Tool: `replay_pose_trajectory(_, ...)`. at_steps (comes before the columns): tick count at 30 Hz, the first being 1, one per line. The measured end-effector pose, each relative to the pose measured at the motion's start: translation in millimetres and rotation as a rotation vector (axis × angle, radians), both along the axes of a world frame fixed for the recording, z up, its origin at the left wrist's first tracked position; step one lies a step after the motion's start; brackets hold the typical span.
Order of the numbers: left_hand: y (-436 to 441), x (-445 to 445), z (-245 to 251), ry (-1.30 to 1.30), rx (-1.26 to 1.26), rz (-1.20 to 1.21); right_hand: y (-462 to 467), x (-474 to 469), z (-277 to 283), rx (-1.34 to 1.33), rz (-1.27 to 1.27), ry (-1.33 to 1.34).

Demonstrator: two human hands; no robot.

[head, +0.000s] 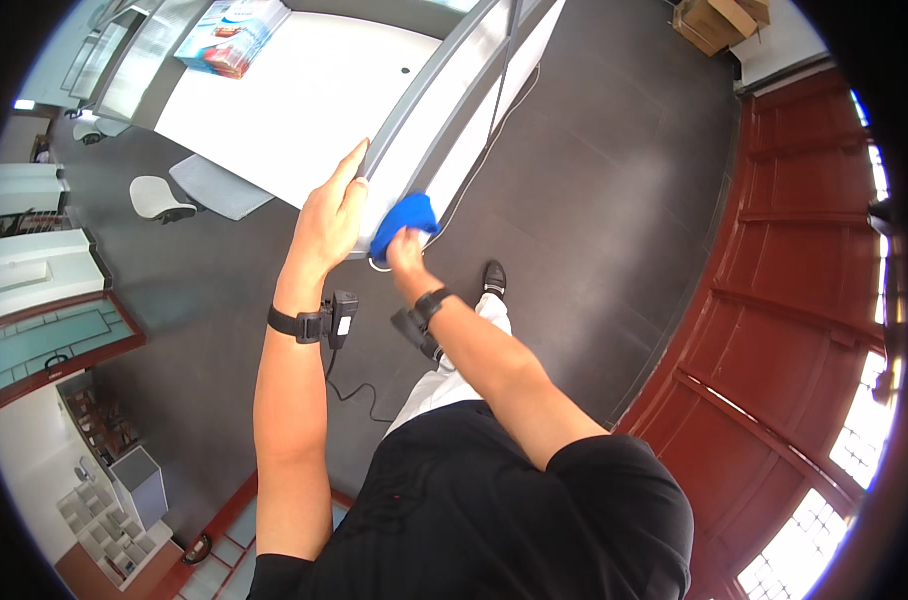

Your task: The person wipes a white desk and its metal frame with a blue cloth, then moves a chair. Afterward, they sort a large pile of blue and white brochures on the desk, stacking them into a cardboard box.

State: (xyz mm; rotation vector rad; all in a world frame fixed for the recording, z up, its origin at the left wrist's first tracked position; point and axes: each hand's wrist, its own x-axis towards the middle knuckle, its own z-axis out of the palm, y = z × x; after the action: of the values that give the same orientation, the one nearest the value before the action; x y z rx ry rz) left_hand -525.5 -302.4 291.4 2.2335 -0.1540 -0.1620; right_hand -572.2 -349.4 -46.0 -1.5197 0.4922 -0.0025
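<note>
A grey-framed desk partition [454,82] with pale panels runs along the side of a white desk [315,82]. At its near end, my left hand [332,221] grips the partition's edge, fingers pointing away from me. A blue cloth [406,220] is bunched in my right hand [406,255], slightly blurred. The cloth lies against the partition's outer face, low and just right of my left hand. My right fingertips are partly hidden by the cloth. Each wrist wears a black strap carrying a small black device [342,319].
Stacked printed booklets [232,37] lie on the desk's far left. A white cable [491,150] runs along the floor beside the partition. A white chair [157,196] stands left. Cardboard boxes [716,22] sit far right, near red wooden panelling [784,292].
</note>
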Motion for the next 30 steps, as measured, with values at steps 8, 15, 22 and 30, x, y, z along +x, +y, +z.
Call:
replay_pose_trajectory(8,0,0,3,0.06,-0.024,0.0,-23,-57,68,0.284,0.246,0.018)
replay_pose_trajectory(15,-9,-1,18,0.072,-0.055,0.001,-129,139,-1,0.163,-0.044,0.036)
replay_pose_trajectory(22,-19,5,31,0.12,-0.038,0.071,-282,361,45,0.235,-0.169,0.004)
replay_pose_trajectory(30,-24,4,32,0.049,0.042,0.09,-242,305,8,0.426,-0.222,0.185)
